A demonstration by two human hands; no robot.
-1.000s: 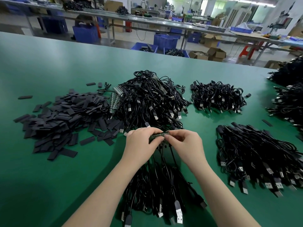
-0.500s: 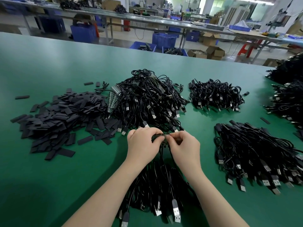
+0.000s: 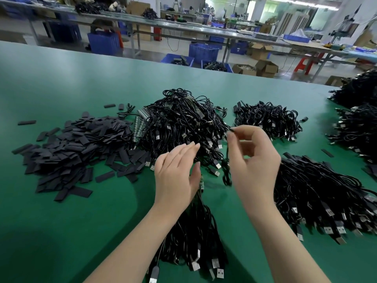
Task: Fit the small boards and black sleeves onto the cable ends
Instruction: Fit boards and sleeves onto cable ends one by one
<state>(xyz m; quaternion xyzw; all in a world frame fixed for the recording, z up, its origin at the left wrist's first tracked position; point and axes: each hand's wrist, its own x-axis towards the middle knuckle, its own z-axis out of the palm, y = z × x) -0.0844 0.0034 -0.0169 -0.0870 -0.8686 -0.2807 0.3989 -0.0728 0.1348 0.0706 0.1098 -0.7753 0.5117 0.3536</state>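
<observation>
**Two hands up over a sea of black cable**

Several heaps share the broad green work table (image 3: pixel 61 231), and the biggest is the tangled mound of thin black USB cables (image 3: pixel 183 123) dead centre, just beyond the hands. Left of it, touching its edge, sprawls the loose pile of flat black sleeves (image 3: pixel 77 152); between the two, a strip of small green boards (image 3: pixel 139 127) pokes out. Another cable bundle (image 3: pixel 318 193) lies right, and one more (image 3: pixel 195 237) runs beneath the wrists.

Right hand (image 3: pixel 253 160) is raised, thumb and forefinger pinching the tip of a single black cable (image 3: pixel 226 160) that dangles limp below. Left hand (image 3: pixel 175 176) is spread, fingers straight and relaxed; a small green board on a cable end (image 3: pixel 201 184) shows just beside its palm, though whether it touches is hard to say.

These leads look light and floppy, likely to snag on neighbours, so taking them near the end seems right. Sleeves look soft and thin; boards small and probably fragile, best held by their edges.

Blue plastic crates (image 3: pixel 204 52) on the floor behind hold dark cable; cardboard boxes (image 3: pixel 263 67) stand open, contents unclear.
</observation>
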